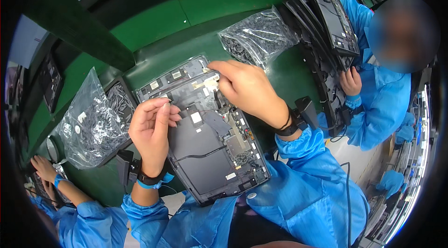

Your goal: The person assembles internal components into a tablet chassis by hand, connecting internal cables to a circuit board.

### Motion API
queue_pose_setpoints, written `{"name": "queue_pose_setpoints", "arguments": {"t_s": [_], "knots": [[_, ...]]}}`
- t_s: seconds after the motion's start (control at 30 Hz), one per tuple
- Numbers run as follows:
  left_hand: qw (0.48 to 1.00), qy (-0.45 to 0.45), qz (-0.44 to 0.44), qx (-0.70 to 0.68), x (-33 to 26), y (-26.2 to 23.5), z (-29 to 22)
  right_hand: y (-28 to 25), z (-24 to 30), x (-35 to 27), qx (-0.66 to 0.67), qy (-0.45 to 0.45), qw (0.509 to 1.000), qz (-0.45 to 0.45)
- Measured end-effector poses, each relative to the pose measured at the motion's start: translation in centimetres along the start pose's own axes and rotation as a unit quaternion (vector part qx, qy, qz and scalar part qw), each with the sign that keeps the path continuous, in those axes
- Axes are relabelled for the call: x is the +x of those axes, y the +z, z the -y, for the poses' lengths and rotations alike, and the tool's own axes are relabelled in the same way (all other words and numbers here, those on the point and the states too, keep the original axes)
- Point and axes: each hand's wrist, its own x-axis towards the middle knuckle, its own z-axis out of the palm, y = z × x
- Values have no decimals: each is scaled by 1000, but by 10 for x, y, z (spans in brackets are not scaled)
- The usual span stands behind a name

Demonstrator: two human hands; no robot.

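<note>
An opened tablet-like device, its black battery cells and circuit board exposed, lies tilted in front of me with its near edge against my body. My left hand is over its left side, thumb and forefinger pinched on a small black piece. At the far right corner of the device, my right hand has its fingers bent and a fingertip down at the edge. What those fingers hold, if anything, is hidden. Both wrists wear dark bands.
To the left, a clear plastic bag of small dark strips rests on a black tray. Another bag of black pieces lies beyond on the green bench. Stacked device housings stand right, beside a co-worker's hand. Another person's hand is at left.
</note>
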Motion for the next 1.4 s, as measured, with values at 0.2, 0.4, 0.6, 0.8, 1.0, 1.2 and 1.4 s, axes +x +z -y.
{"name": "queue_pose_setpoints", "arguments": {"t_s": [0.2,0.4,0.6,0.8,1.0,1.2,1.4], "knots": [[1000,-2,-1,0,-1,0,0,-4,3,-1,-15,-38,999,-11],[1000,0,3,-13,-1,-1,1,-8,4,5,71,23,997,17],[1000,4,6,-11,0,-1,1,-8,5,-5,131,69,989,13],[1000,2,6,-7,0,-1,0,-6,5,-6,59,-20,997,-38],[1000,1,4,-4,-1,0,0,-11,12,0,-5,33,999,14],[1000,-1,3,-5,-1,0,1,-11,14,0,-20,22,999,13],[1000,-3,4,7,-1,0,-3,-2,7,2,-21,23,999,-11]]}}
